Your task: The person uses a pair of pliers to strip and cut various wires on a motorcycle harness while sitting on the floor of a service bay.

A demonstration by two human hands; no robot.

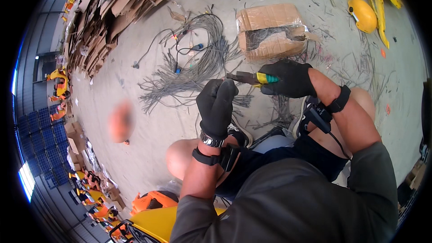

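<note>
Right grip (288, 79) around pliers (255, 78), pointing left, axis crosswise

1. Even, fairly bright light covers the concrete floor (148, 153), with only soft, faint shadows.
2. A glowing white opening (27, 182) at the lower left is overexposed; blue fringing runs along the left rim.
3. The far wall (28, 63) looks dimmer than the floor.
4. Small highlights glint on the metal watch (211, 141).
5. The left hand (216, 108) and right hand (288, 78) are reasonably sharp, though their black gloves hide fine detail.
6. One orange-pink patch (120, 122) is smeared beyond recognition.
7. Fisheye distortion bends the edges; the corners are black.
</note>
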